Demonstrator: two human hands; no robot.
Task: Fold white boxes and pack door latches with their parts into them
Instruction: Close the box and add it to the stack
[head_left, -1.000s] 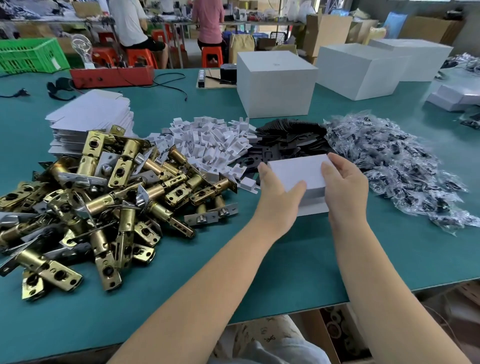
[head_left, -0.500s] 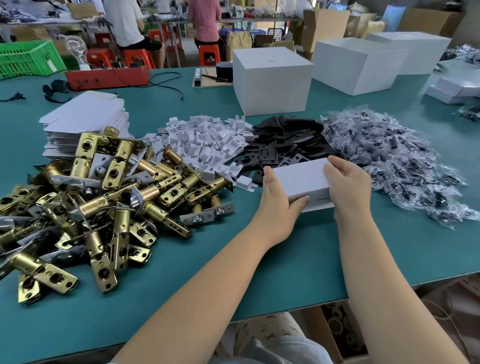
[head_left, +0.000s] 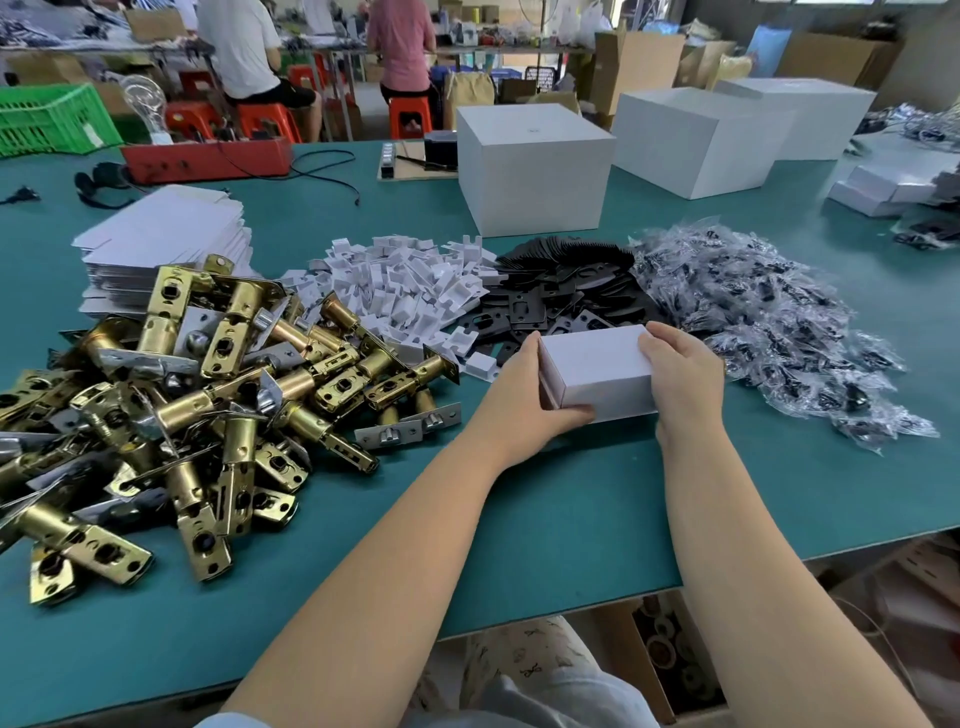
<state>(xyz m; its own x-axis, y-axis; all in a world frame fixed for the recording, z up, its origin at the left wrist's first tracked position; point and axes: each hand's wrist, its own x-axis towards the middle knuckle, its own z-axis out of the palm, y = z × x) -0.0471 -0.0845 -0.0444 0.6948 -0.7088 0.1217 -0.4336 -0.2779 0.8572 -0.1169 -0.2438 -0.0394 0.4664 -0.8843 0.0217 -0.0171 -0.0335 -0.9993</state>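
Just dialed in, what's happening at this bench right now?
A person is holding a small white box between both hands over the green table: left hand grips its left end, right hand its right end. Around it lie a pile of brass door latches, white inserts, black plates, bagged parts and flat box blanks.

A green tabletop (head_left: 545, 519) carries a heap of brass door latches (head_left: 171, 405), stacked flat white box blanks (head_left: 161, 234), white card inserts (head_left: 410, 286), black strike plates (head_left: 550, 291), bagged screws (head_left: 769, 322) and large white cartons (head_left: 535, 171).
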